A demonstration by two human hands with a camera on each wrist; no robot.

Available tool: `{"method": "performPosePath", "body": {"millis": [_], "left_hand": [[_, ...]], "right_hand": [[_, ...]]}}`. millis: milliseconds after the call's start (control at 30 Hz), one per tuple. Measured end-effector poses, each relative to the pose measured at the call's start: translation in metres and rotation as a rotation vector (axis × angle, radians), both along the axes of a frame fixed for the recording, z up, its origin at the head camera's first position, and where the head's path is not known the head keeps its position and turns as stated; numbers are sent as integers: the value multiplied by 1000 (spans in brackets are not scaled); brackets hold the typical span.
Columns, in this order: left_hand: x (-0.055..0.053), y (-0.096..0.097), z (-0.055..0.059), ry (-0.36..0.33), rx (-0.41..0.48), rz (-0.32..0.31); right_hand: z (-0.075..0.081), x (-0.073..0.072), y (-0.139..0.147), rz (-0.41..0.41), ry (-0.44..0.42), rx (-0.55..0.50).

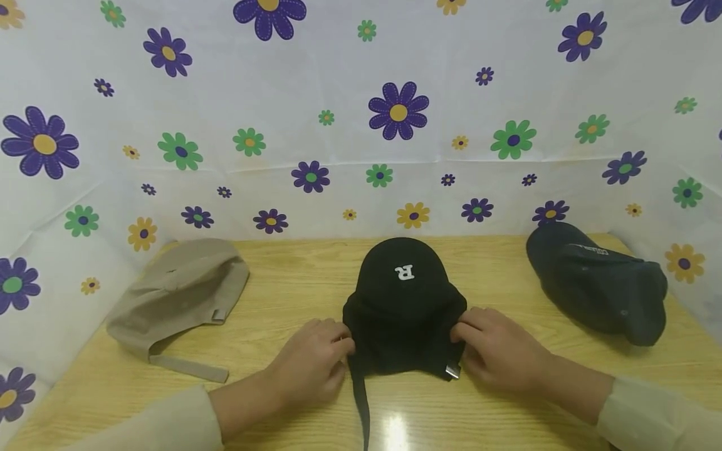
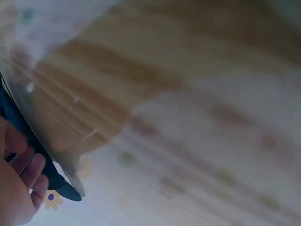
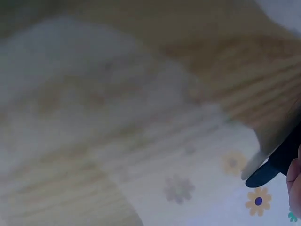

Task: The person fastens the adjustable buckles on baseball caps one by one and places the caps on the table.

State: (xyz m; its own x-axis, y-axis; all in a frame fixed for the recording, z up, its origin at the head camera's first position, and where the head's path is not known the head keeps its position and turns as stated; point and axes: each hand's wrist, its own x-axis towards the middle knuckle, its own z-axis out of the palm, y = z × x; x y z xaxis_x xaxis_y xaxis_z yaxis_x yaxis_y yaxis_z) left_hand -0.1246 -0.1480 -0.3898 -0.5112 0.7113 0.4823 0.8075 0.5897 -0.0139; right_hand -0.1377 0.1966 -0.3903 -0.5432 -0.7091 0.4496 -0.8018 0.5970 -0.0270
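Observation:
A black cap (image 1: 403, 307) with a white letter R on its front stands in the middle of the wooden table, crown toward the back. Its strap hangs down at the left, and a metal buckle (image 1: 452, 371) shows at the lower right. My left hand (image 1: 313, 360) pinches the left edge of the cap between thumb and fingers. On the opposite edge, my right hand (image 1: 502, 351) grips the fabric the same way. Each wrist view catches only part of a hand and a dark strip of the cap (image 2: 63, 188) at the frame's side.
A beige cap (image 1: 180, 291) with a loose strap lies at the left of the table (image 1: 293, 275). At the right rests a dark navy cap (image 1: 592, 282) with small lettering. Behind and beside the table hangs a white cloth (image 1: 338, 75) printed with flowers.

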Motion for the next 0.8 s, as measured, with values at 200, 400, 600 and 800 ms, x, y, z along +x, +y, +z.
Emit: {"method": "performPosePath", "body": {"millis": [200,400,600,800], "left_hand": [[-1,12,5,0,114,-223],[-1,24,6,21,56,-436],[-2,25,5,43,21,-461],[-2,26,6,63,-29,-524]], "right_hand": [[3,7,-3,8,-157,-64],[2,7,-5,156,-179,-23],[0,6,-4,195,-179,-4],[-1,4,-3,234,-166,-12]]}}
